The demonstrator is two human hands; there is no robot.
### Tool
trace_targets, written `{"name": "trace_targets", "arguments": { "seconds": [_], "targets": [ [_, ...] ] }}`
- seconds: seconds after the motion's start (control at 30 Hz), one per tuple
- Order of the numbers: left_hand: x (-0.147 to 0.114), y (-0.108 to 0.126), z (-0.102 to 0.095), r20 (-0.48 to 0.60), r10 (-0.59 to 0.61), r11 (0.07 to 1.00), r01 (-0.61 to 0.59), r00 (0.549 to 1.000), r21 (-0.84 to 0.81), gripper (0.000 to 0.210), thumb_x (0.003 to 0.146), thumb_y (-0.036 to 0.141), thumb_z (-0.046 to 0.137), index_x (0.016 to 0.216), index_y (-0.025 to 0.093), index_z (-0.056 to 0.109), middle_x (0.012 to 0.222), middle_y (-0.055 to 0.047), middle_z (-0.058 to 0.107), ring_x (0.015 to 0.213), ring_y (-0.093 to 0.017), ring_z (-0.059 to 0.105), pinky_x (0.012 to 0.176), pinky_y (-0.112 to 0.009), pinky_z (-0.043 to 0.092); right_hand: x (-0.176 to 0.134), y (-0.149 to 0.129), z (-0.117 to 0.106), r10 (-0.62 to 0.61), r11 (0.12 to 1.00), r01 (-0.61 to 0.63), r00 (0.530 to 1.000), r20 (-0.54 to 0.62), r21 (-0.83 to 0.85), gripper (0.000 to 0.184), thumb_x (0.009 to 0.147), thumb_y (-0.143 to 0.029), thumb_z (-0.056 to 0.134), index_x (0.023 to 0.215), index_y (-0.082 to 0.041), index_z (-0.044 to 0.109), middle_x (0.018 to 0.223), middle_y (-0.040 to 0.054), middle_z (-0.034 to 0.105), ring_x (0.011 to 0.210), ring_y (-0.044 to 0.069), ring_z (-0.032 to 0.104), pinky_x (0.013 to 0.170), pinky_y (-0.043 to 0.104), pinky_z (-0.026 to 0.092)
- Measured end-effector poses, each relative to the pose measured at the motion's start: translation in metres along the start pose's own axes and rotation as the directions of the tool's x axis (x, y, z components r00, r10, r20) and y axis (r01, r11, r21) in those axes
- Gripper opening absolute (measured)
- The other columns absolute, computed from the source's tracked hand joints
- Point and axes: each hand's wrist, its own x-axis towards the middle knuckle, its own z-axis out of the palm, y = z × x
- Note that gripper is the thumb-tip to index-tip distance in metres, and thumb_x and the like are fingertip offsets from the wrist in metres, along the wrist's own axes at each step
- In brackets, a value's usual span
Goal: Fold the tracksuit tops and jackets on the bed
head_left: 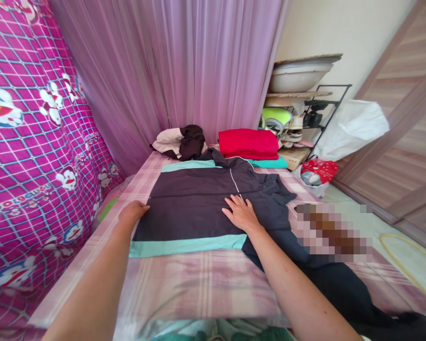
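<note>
A dark jacket [191, 208] with mint-green side panels and a thin white line across its chest lies spread on the bed, its collar side to the right. At its left end, my left hand [137, 210] is closed with the fingertips on the hem. My right hand [242, 213] rests flat on the jacket's chest near the white line, fingers apart. One dark sleeve [333, 279] trails toward the lower right, passing under my right forearm. The far sleeve is mostly folded up near the back edge.
Behind the jacket are a black-and-white garment bundle [181, 142] and a folded red cloth [248, 143] on a teal one [270, 162]. Purple curtains [213, 71] hang behind the checked bed sheet [199, 284]. A shoe rack [326, 128] and a white bag [355, 125] stand right.
</note>
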Motion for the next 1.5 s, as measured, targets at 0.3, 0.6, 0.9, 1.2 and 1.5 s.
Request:
{"name": "trace_targets", "arguments": {
  "seconds": [0.3,0.6,0.9,1.2,1.5],
  "targets": [
    [0.004,0.006,0.004,0.006,-0.005,0.999,0.005,1.0,0.05,0.039,0.077,0.05,0.056,0.091,0.016,0.071,0.105,-0.018,0.073,0.102,-0.034,0.067,0.082,-0.038,0.051,0.002,0.001,0.004,-0.004,1.0,0.004,1.0,-0.01,0.014,0.057,0.099,-0.051,0.03,0.147,-0.024,0.042,0.158,0.0099,0.034,0.145,0.026,0.026,0.116,0.051,0.014],
    [0.0,0.009,-0.017,0.079,0.054,0.998,-0.057,0.995,0.039,0.031,0.08,0.046,0.055,0.068,0.02,0.067,0.086,-0.009,0.075,0.092,-0.027,0.069,0.075,-0.03,0.049,0.001,-0.001,0.001,0.085,0.996,-0.085,0.996,-0.034,0.011,0.065,0.098,-0.054,0.029,0.151,-0.017,0.036,0.159,0.0146,0.03,0.146,0.029,0.024,0.116,0.051,0.014],
    [-0.015,0.007,-0.003,-0.072,-0.045,0.998,0.049,0.996,0.043,0.035,0.083,0.049,0.046,0.084,0.021,0.067,0.098,-0.013,0.074,0.095,-0.032,0.068,0.069,-0.035,0.049,0.005,-0.001,0.004,0.253,0.967,-0.253,0.967,-0.015,-0.014,0.075,0.096,-0.06,0.024,0.151,-0.01,0.036,0.159,0.0175,0.027,0.145,0.033,0.021,0.115,0.054,0.015],
    [0.0,-0.006,-0.005,-0.018,0.049,0.994,-0.051,0.999,-0.095,0.038,0.081,0.052,0.046,0.075,0.022,0.067,0.084,-0.009,0.073,0.09,-0.029,0.069,0.074,-0.035,0.051,0.003,-0.003,0.0,0.258,0.966,-0.258,0.966,-0.016,-0.001,0.074,0.095,-0.06,0.027,0.15,-0.01,0.037,0.159,0.0179,0.027,0.145,0.033,0.023,0.115,0.053,0.016],
    [0.048,0.015,-0.015,0.013,-0.045,0.957,0.046,0.999,-0.286,0.037,0.09,0.042,0.044,0.077,0.016,0.067,0.07,-0.006,0.07,0.073,-0.023,0.067,0.066,-0.031,0.052,0.003,-0.002,0.005,0.245,0.969,-0.246,0.969,-0.045,-0.018,0.072,0.096,-0.059,0.029,0.149,-0.012,0.04,0.158,0.0174,0.03,0.145,0.034,0.024,0.115,0.054,0.016]
  ]
}}
